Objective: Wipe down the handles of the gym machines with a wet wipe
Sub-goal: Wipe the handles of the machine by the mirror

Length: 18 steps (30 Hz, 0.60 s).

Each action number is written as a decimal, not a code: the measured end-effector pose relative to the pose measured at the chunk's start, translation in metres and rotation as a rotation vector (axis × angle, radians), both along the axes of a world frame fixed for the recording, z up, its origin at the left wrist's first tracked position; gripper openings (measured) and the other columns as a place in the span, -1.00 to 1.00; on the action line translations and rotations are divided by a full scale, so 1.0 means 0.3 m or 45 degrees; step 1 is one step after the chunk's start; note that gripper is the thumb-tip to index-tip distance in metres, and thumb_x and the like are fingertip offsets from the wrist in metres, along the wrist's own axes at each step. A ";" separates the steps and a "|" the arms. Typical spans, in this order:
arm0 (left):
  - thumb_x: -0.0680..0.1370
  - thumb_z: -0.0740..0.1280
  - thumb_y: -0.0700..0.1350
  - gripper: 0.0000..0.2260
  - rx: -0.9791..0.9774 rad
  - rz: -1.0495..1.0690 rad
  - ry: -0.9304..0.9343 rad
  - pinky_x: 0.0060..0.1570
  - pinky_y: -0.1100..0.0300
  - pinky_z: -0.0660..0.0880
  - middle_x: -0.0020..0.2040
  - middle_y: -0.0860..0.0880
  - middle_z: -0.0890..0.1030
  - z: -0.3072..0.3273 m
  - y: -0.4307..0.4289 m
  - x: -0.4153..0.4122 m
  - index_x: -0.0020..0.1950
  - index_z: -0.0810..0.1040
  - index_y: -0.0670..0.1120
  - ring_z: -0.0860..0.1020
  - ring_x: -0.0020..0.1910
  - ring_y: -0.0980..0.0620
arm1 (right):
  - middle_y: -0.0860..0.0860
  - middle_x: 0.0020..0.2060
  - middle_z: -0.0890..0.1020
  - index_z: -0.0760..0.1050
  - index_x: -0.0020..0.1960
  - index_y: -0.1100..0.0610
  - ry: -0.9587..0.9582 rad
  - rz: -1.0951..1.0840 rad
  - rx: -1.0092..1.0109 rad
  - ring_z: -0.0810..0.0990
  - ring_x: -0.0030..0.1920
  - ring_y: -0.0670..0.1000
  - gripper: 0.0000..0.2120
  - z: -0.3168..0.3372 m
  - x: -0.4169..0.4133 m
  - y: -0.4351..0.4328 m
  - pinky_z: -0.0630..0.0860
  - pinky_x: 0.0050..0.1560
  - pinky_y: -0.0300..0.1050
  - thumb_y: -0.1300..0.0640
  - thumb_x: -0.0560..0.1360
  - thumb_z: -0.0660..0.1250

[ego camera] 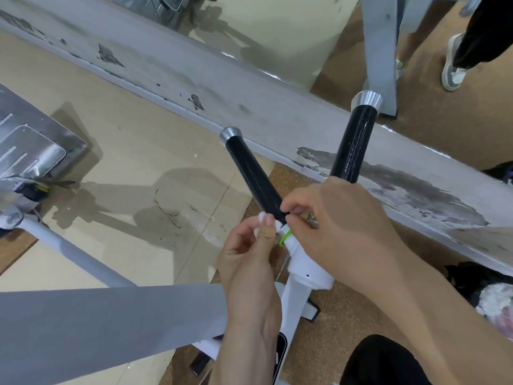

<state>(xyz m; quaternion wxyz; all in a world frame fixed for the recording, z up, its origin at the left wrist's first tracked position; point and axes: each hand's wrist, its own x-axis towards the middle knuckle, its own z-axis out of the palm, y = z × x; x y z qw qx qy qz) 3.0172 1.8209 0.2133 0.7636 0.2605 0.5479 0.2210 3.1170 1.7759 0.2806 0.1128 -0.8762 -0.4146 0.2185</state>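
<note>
Both hands meet at the bottom end of the nearer handle (255, 176), the black grip that slants from centre frame up toward its silver cap. The left hand (249, 262) pinches a small bunched wet wipe (262, 218) between thumb and fingers, holding it against the grip's left side just above the green ring (286, 237). The right hand (338, 226) comes in from the right. Its fingers (288, 207) are curled and nip the same lower end, I'd guess to steady the bar or feed the wipe round it; which one I cannot tell. Working from the base makes sense, since a stroke upward would cover the whole grip. The farther handle (352, 145) stands untouched at upper right, against the chipped grey beam (249, 87).
</note>
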 end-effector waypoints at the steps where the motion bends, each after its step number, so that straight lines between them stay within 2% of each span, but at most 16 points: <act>1: 0.37 0.47 -0.13 -0.95 0.001 -0.008 0.002 -0.31 0.14 0.50 -0.24 -0.12 0.55 0.003 -0.001 -0.003 -0.20 0.64 -0.07 0.52 -0.31 0.01 | -0.13 -0.14 0.65 0.56 0.05 -0.11 -0.009 0.008 -0.001 0.54 -0.01 -0.04 -0.84 0.000 0.002 0.004 0.45 0.01 -0.06 -0.01 0.51 0.26; 4: 0.41 0.45 -0.29 -0.91 0.114 0.006 0.070 -0.24 0.17 0.58 -0.28 -0.09 0.59 -0.011 0.039 0.013 -0.25 0.66 -0.12 0.56 -0.26 -0.04 | -0.13 -0.16 0.63 0.53 0.08 -0.12 -0.051 0.072 -0.053 0.54 -0.06 -0.04 -0.82 -0.011 0.013 0.026 0.45 -0.02 -0.06 -0.06 0.50 0.27; 7: 0.43 0.44 -0.29 -0.96 0.133 0.039 0.075 -0.08 0.06 0.60 -0.26 -0.11 0.61 -0.030 0.068 0.027 -0.19 0.66 -0.16 0.56 -0.23 -0.07 | -0.13 -0.16 0.56 0.48 0.07 -0.13 -0.060 0.152 -0.144 0.54 -0.11 -0.06 -0.82 -0.005 0.020 0.051 0.45 -0.02 -0.05 -0.13 0.51 0.23; 11: 0.42 0.42 -0.26 -0.95 -0.065 0.025 -0.039 -0.24 0.18 0.57 -0.27 -0.10 0.65 -0.020 0.028 -0.013 -0.16 0.66 -0.15 0.60 -0.31 0.02 | -0.17 -0.20 0.54 0.46 0.01 -0.14 -0.013 0.144 -0.208 0.53 -0.14 -0.11 -0.74 0.017 0.017 0.067 0.42 -0.03 -0.07 -0.27 0.47 0.20; 14: 0.46 0.35 -0.38 -0.84 -0.096 0.062 0.020 -0.29 0.21 0.56 -0.33 -0.07 0.64 -0.036 0.042 0.006 -0.20 0.65 -0.16 0.57 -0.36 0.02 | -0.18 -0.15 0.59 0.50 0.07 -0.15 -0.033 0.147 -0.244 0.55 -0.09 -0.12 -0.75 0.007 0.014 0.076 0.45 0.00 -0.06 -0.22 0.47 0.24; 16: 0.48 0.32 -0.42 -0.80 -0.083 0.100 0.059 -0.24 0.18 0.56 -0.35 -0.04 0.63 -0.053 0.087 0.043 -0.23 0.63 -0.17 0.56 -0.35 0.01 | -0.17 -0.15 0.61 0.52 0.08 -0.14 -0.014 0.137 -0.255 0.55 -0.09 -0.12 -0.78 0.004 0.019 0.082 0.49 -0.01 -0.06 -0.16 0.48 0.26; 18: 0.47 0.34 -0.41 -0.82 -0.076 0.145 0.000 -0.16 0.15 0.57 -0.33 -0.05 0.64 -0.062 0.121 0.064 -0.22 0.61 -0.16 0.58 -0.29 0.00 | -0.17 -0.10 0.60 0.52 0.12 -0.13 0.006 0.099 -0.247 0.56 -0.05 -0.09 -0.77 0.005 0.036 0.094 0.51 -0.01 -0.03 -0.11 0.49 0.29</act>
